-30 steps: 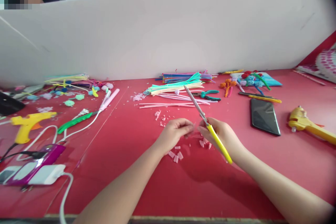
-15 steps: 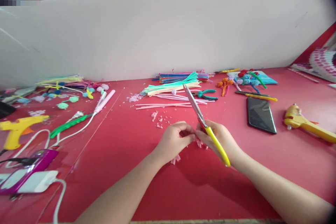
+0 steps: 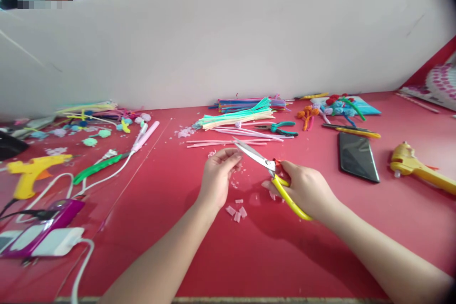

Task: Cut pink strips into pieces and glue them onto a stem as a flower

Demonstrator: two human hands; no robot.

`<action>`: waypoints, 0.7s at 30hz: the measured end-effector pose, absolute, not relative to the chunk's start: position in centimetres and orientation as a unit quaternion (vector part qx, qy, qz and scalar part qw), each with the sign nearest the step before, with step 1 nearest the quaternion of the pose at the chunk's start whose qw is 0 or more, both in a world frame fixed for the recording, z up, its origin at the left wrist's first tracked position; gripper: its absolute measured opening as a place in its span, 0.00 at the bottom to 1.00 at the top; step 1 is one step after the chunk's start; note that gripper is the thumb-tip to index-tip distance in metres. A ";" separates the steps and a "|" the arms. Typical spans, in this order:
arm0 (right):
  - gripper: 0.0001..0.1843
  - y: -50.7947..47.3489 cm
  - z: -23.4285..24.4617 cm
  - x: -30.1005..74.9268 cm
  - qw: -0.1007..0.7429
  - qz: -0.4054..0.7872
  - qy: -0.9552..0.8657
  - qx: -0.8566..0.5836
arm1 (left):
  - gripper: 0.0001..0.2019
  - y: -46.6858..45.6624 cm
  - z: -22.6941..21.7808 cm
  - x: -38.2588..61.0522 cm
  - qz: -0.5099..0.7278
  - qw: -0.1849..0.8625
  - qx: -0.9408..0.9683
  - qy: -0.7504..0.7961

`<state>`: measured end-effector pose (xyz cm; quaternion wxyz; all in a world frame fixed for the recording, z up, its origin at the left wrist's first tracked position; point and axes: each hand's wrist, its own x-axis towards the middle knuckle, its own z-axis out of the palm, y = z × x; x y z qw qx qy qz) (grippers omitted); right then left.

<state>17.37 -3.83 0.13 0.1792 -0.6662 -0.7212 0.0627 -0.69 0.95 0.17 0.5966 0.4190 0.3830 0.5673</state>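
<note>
My right hand (image 3: 306, 185) grips a pair of scissors (image 3: 254, 154) by its yellow handles, the blades pointing left and slightly apart. Across from it, my left hand (image 3: 219, 173) is closed, its thumb and fingertips pinched close to the blade tips; whatever lies in the pinch is too small to make out. Several short pale-pink cut pieces (image 3: 238, 213) lie on the red table between my forearms. Small pink fluff bits are scattered below the blades. Just beyond my left hand are thin pink pipe cleaners (image 3: 228, 143).
Bundles of mint-green pipe cleaners (image 3: 235, 116) and teal-handled pliers (image 3: 281, 127) lie at the back. On the right are a phone (image 3: 358, 156) and a yellow glue gun (image 3: 420, 166). Another yellow glue gun (image 3: 32, 171), a pink hair straightener (image 3: 146, 137) and a purple power strip (image 3: 60, 223) occupy the left.
My hands have drawn apart. My left hand has moved up and left to the blade tips. The scissors have swung from pointing steeply up to pointing left, uncovering the cut pieces.
</note>
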 end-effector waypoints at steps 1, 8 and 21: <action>0.14 -3.9 0.0 17.3 0.173 0.057 -0.725 -0.664 | 0.05 1.0 0.2 -0.7 0.576 0.605 0.402 0.375; 0.15 -3.9 -0.7 17.0 0.163 0.035 -0.736 -0.657 | 0.06 0.9 0.3 -0.7 0.603 0.615 0.370 0.348; 0.15 -3.8 -1.1 17.0 0.132 0.016 -0.745 -0.653 | 0.04 1.0 0.2 -0.9 0.605 0.619 0.368 0.339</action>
